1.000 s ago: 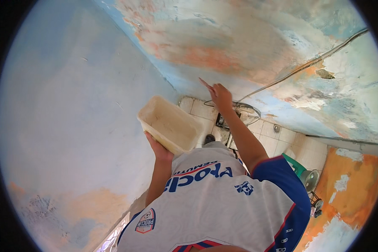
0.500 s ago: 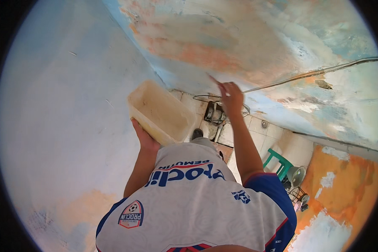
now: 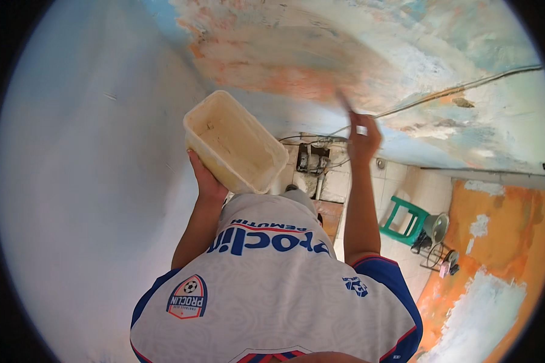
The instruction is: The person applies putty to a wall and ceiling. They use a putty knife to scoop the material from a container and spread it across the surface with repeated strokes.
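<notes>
My left hand (image 3: 208,181) grips the near left side of a rectangular, cream-coloured plastic tub (image 3: 221,173), held tilted in front of my body. Pale residue coats its inside, and a small darker mark shows within. Most of the left fingers are hidden behind the tub. Farther right, my right hand (image 3: 364,138) is closed around a thin putty knife (image 3: 344,101), blurred by motion and seen almost edge-on. Its tip points up and left, close to the patchy far wall (image 3: 284,78); whether it touches cannot be told. Something small and white shows at the right fingers.
A pale bluish wall (image 3: 91,181) rises on the left. A cable (image 3: 454,91) runs along the far wall. Below are a small pump-like device (image 3: 313,158) in a floor recess, a green plastic stool (image 3: 402,221), a round grey metal object (image 3: 436,228) and an orange patchy surface (image 3: 496,224).
My right hand with the putty knife has swung right and slightly up. The tub sits a little higher in the picture, still in my left hand, and the whole view has shifted slightly.
</notes>
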The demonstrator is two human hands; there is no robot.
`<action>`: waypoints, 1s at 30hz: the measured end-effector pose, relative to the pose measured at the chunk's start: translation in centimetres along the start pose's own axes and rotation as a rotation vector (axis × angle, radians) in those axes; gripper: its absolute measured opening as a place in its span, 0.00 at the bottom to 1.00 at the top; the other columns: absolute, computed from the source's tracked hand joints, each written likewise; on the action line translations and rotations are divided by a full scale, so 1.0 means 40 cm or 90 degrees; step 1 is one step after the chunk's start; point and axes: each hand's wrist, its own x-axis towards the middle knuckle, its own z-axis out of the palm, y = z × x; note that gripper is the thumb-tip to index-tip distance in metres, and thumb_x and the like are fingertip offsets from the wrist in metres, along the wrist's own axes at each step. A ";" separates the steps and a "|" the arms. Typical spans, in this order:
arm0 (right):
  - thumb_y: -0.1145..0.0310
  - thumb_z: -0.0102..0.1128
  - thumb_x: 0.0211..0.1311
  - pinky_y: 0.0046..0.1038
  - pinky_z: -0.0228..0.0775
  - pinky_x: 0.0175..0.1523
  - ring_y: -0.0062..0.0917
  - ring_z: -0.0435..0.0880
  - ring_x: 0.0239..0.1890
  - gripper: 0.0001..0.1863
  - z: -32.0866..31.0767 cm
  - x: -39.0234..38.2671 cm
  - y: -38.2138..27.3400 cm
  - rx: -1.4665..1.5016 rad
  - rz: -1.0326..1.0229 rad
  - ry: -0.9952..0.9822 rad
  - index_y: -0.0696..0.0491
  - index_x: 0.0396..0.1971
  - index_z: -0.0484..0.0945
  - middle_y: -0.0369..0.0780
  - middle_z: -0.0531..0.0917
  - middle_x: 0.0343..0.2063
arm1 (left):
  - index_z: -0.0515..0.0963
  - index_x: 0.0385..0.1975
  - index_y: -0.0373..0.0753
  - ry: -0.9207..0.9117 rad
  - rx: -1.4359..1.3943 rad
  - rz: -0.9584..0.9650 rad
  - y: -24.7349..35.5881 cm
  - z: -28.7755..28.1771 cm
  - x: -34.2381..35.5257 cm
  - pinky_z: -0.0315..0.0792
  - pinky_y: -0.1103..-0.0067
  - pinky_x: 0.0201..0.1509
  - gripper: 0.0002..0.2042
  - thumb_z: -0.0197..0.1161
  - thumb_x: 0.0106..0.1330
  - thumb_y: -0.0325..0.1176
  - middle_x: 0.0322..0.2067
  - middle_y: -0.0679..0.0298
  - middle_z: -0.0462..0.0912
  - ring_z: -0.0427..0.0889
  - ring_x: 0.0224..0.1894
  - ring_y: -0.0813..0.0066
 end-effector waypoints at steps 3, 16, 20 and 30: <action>0.70 0.69 0.59 0.37 0.73 0.36 0.39 0.83 0.31 0.06 0.180 -0.103 0.002 -0.038 -0.036 -0.145 0.54 0.27 0.80 0.43 0.82 0.27 | 0.55 0.74 0.48 -0.041 -0.005 0.008 0.028 -0.043 0.018 0.64 0.63 0.72 0.38 0.40 0.72 0.69 0.71 0.62 0.62 0.64 0.71 0.60; 0.69 0.67 0.62 0.33 0.71 0.34 0.33 0.80 0.26 0.09 0.032 -0.077 0.058 -0.050 0.254 0.142 0.60 0.28 0.79 0.44 0.80 0.23 | 0.54 0.74 0.49 -0.006 0.003 -0.057 0.084 -0.111 0.006 0.63 0.62 0.73 0.39 0.38 0.71 0.70 0.71 0.62 0.62 0.64 0.71 0.60; 0.71 0.67 0.60 0.34 0.74 0.38 0.37 0.84 0.31 0.06 0.256 -0.206 -0.035 0.121 0.136 -0.064 0.58 0.33 0.82 0.46 0.83 0.30 | 0.54 0.74 0.49 -0.047 -0.035 -0.084 0.104 -0.113 0.018 0.63 0.62 0.72 0.39 0.38 0.72 0.69 0.71 0.62 0.62 0.64 0.71 0.60; 0.73 0.66 0.61 0.28 0.75 0.42 0.27 0.86 0.33 0.06 0.110 -0.004 0.232 0.053 0.301 0.097 0.59 0.35 0.83 0.42 0.88 0.30 | 0.52 0.75 0.49 0.008 0.078 -0.016 0.118 -0.097 -0.006 0.62 0.62 0.73 0.40 0.43 0.71 0.69 0.73 0.62 0.59 0.62 0.72 0.60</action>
